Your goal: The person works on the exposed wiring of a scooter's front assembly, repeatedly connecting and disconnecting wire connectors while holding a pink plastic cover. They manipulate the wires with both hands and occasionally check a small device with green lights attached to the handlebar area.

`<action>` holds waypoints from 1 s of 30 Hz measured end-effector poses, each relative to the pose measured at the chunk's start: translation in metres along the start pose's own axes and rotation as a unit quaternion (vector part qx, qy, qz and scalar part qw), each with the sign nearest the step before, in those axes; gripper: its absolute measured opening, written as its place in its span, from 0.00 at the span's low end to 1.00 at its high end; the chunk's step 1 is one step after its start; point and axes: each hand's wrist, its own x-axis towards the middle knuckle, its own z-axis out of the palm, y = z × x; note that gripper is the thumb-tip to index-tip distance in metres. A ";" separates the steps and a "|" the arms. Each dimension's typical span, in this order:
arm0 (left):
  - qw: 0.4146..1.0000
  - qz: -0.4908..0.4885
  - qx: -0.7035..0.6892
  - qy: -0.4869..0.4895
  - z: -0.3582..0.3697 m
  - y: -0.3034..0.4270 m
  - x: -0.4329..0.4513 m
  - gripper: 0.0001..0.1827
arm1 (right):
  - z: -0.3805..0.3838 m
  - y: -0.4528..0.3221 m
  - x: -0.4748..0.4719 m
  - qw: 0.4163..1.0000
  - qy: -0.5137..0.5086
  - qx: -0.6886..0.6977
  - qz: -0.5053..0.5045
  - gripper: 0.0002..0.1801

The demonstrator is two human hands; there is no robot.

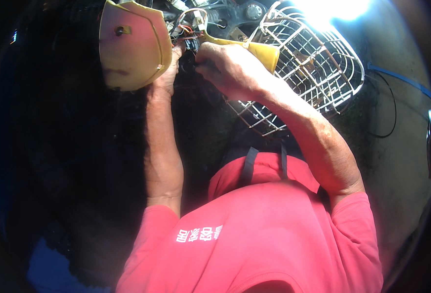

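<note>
At the top of the head view, my left hand [169, 71] reaches up behind a yellowish plastic fairing panel [135, 47], its fingers partly hidden beside a bundle of thin wires [186, 31]. My right hand [224, 67] is just right of a small black connector [192, 44], its fingers curled and bent inward; whether something is pinched between them is too dark to tell. A yellow plastic part [264, 53] passes behind my right hand. White connectors [199, 20] hang among the wires above both hands.
A white wire basket [303, 62], rusty in places, stands right of my right hand. A round metal cap [253, 11] sits at the top. Further right are a blue bar [398, 75] and a thin black cable [394, 110]. Deep shadow covers the left side.
</note>
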 end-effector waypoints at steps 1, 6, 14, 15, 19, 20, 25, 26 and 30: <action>0.998 -0.012 -0.067 -0.010 0.001 0.004 -0.003 0.07 | 0.000 0.001 0.000 1.000 0.003 0.002 0.000 0.11; 0.973 -0.037 -0.221 -0.054 -0.005 0.008 -0.008 0.08 | -0.001 0.003 0.000 1.000 0.001 -0.015 -0.010 0.11; 0.973 0.004 -0.214 -0.085 -0.012 -0.008 -0.004 0.03 | 0.007 0.002 0.000 0.997 0.038 -0.062 0.033 0.11; 0.975 0.003 -0.207 -0.085 -0.013 -0.006 -0.007 0.04 | 0.008 0.001 0.001 0.996 0.039 -0.070 0.041 0.11; 0.955 -0.036 -0.274 -0.108 -0.017 -0.019 -0.007 0.10 | 0.007 0.002 -0.001 0.995 0.028 -0.075 0.060 0.10; 0.958 -0.030 -0.269 -0.098 -0.016 -0.022 -0.006 0.09 | 0.006 0.002 0.000 0.995 0.026 -0.075 0.057 0.10; 0.974 -0.020 -0.218 -0.050 -0.011 -0.021 -0.010 0.11 | 0.009 0.007 -0.001 0.997 0.042 -0.062 0.026 0.10; 0.975 -0.025 -0.220 -0.031 -0.009 -0.023 -0.008 0.11 | 0.008 0.007 -0.001 0.997 0.043 -0.061 0.028 0.10; 0.969 -0.037 -0.243 0.027 0.000 -0.022 -0.004 0.11 | 0.008 0.005 -0.002 0.997 0.054 -0.043 0.023 0.09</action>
